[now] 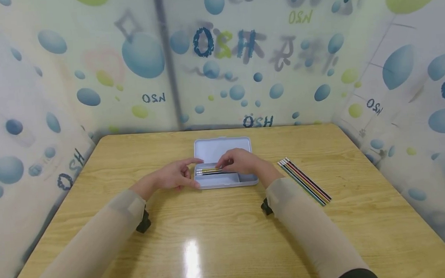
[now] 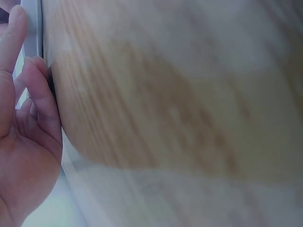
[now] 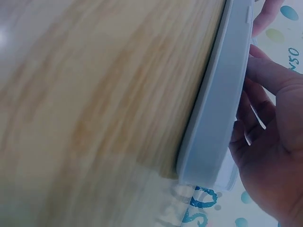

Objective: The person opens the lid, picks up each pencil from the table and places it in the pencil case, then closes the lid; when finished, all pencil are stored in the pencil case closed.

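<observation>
While right hand (image 1: 240,161) at pencils (image 1: 208,172), wall letters "O" (image 1: 196,43), "H" (image 1: 246,43) beyond.

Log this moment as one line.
left hand: touching open case's left end | right hand: at pencils inside | other pencils: on table, right

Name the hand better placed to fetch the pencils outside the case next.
Likely the right hand: it is nearer those pencils, while the left hand touches the case at its left end.
</observation>
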Action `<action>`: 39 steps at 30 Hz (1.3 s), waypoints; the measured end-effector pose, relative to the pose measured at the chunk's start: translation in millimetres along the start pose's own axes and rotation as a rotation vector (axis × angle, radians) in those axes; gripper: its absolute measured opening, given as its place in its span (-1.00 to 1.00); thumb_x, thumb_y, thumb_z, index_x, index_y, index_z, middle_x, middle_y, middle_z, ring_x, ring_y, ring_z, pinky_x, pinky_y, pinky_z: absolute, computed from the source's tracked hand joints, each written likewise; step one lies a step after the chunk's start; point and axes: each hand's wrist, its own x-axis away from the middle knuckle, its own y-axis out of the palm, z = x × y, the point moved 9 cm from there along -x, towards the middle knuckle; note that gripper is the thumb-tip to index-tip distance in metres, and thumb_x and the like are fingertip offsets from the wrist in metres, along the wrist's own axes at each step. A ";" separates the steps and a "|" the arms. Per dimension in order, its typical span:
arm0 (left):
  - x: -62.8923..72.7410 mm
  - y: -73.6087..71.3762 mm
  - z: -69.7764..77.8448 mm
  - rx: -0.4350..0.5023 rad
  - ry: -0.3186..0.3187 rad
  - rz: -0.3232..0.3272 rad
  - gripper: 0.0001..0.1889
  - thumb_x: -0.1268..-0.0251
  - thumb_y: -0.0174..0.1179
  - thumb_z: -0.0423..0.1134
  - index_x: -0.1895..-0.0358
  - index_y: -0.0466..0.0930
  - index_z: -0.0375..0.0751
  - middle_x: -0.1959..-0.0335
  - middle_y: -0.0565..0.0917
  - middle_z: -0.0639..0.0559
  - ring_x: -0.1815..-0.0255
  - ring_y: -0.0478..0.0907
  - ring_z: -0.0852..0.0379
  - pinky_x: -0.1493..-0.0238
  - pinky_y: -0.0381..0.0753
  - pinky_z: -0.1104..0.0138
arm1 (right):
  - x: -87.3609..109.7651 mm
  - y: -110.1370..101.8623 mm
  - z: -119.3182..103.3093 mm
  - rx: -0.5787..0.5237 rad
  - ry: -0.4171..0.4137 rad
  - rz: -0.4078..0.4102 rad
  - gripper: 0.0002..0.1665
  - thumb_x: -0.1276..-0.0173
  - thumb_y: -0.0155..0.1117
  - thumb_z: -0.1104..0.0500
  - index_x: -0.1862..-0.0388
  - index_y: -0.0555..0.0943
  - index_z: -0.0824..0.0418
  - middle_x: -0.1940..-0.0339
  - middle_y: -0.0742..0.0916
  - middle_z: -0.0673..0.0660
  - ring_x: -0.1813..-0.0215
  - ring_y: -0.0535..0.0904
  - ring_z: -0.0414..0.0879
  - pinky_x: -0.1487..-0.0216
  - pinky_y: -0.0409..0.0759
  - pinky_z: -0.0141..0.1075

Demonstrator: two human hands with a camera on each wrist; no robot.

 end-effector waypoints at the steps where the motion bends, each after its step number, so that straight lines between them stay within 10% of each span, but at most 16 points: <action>1: -0.1 0.2 0.3 0.001 -0.001 -0.001 -0.05 -0.41 0.55 -0.04 -0.75 0.22 0.01 0.38 0.53 0.02 0.55 0.38 0.14 0.49 0.44 0.36 | 1.2 -1.0 0.8 -0.007 0.002 0.004 -0.74 -0.64 0.37 0.22 -0.17 0.85 0.00 -0.15 0.84 0.02 -0.19 0.70 -0.09 -0.42 0.65 -0.09; 20: -2.2 -2.6 4.7 -0.004 -0.002 0.002 -0.02 -0.38 0.58 -0.04 -0.76 0.21 0.02 0.34 0.53 0.00 0.45 0.39 0.12 0.44 0.50 0.33 | 78.3 -51.1 40.5 -0.017 0.066 0.138 -0.72 -0.65 0.35 0.12 -0.22 0.82 0.07 -0.15 0.83 0.04 -0.05 0.64 -0.02 -0.11 0.63 -0.13; 39: -3.6 -0.3 -1.0 -0.011 -0.016 0.002 -0.02 -0.35 0.59 0.01 -0.75 0.23 0.07 0.33 0.56 0.00 0.42 0.45 0.09 0.40 0.54 0.33 | 174.9 -87.5 140.9 -0.073 0.231 0.236 -0.66 -0.67 0.35 0.05 -0.28 0.79 0.14 -0.13 0.85 0.14 -0.06 0.72 -0.05 -0.11 0.67 -0.16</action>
